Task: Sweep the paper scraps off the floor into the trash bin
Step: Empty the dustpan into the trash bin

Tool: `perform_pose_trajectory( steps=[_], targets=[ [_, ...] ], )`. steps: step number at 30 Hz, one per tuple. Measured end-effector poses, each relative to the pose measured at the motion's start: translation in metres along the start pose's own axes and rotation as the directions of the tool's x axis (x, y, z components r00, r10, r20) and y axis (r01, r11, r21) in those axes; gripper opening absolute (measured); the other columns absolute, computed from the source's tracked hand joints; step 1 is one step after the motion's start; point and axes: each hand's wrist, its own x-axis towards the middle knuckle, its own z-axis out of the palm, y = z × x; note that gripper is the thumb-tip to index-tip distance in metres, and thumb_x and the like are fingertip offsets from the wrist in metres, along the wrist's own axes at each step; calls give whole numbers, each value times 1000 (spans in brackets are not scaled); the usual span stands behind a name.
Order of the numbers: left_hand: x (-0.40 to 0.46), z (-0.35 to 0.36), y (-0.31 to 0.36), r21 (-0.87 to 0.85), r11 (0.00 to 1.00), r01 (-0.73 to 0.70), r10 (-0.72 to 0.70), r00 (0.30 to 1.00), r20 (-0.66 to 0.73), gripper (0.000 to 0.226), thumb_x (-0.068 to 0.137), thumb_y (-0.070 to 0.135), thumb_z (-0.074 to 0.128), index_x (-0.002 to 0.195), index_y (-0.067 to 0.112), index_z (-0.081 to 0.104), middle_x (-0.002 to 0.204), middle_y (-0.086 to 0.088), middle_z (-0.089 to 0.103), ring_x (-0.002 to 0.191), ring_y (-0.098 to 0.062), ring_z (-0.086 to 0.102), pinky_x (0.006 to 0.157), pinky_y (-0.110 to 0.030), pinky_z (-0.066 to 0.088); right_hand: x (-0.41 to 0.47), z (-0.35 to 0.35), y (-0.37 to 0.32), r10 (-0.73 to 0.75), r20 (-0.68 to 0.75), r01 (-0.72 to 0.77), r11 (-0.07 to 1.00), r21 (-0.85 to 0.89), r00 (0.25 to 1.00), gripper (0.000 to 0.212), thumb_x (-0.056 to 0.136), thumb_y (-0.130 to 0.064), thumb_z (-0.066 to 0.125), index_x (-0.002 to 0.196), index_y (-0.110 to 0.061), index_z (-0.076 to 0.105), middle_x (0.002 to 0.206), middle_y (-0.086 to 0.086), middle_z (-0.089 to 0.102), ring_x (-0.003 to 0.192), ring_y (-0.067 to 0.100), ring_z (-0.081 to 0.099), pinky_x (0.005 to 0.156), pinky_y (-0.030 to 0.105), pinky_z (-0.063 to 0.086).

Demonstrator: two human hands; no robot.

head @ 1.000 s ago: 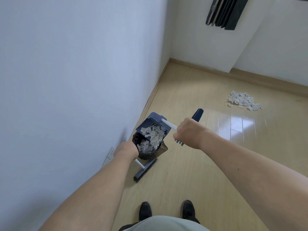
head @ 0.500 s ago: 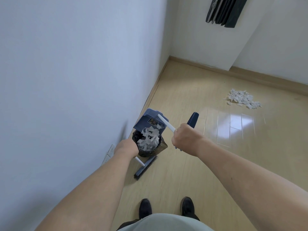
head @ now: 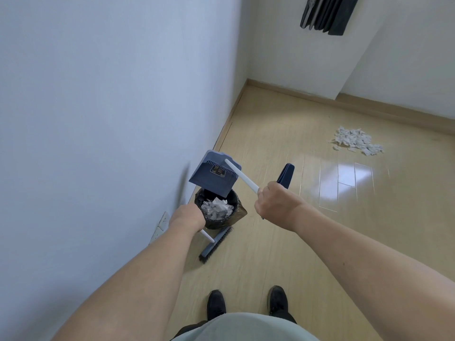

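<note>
At my far left, low on the wall (head: pixel 98 119) beside my left forearm, sits a white socket plate (head: pixel 161 227). My left hand (head: pixel 188 217) is curled tight around the white broom handle (head: pixel 206 236), my grip closed on it just above where it meets the broom head (head: pixel 215 246), whose dark bristles rest on the floor (head: pixel 270 148) below and just right of that hand. Touching the right side of my left hand is the trash bin (head: pixel 221 219), lined with a black bag and holding a heap of paper scraps (head: pixel 216 209). Directly above the bin hangs the blue dustpan (head: pixel 213 175), tipped steeply with its lip pointing down at the bin's mouth. Its white shaft (head: pixel 242 177) slants down and right into my right hand (head: pixel 275 205), which is clenched around it; the dark blue end of the handle (head: pixel 285 174) sticks up past my knuckles. Well away to the upper right of that hand, a second pile of scraps (head: pixel 355 143) lies on the floor near the baseboard. Below both hands stand my two black shoes (head: pixel 216 303).
</note>
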Motion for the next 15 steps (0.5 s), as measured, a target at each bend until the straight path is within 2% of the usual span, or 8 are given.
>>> perform_pose_trajectory(
  steps=[4,8,12,15],
  targets=[
    [-1,1,3,28,1000,-5,5,1000,10,8,82,3,54,81,11,54,72,-6,59,70,-27,62,59,-28,48,1,-4,1,19,32,-19,999,28,999,17,81,1,53,86,-14,59,69,1,54,54,19,43,53,30,28],
    [-2,1,8,90,995,-34,33,999,17,9,84,3,52,80,11,54,68,-5,57,67,-25,60,61,-27,49,1,-5,2,57,46,-61,995,84,997,12,84,-3,54,85,-15,58,69,0,54,55,19,45,54,30,29],
    [-2,2,11,141,989,-44,42,999,17,14,84,3,49,74,12,51,68,-3,57,53,-18,54,50,-25,43,0,-4,9,195,38,-198,938,284,980,8,89,-11,55,90,-17,60,78,1,60,64,22,55,61,30,37],
    [-1,2,15,164,984,-68,69,998,2,11,84,5,49,80,14,54,73,1,55,57,-14,50,46,-25,37,-2,-4,12,370,23,-336,815,472,929,13,90,-12,54,96,-22,60,85,-1,65,76,22,64,64,29,34]
  ],
)
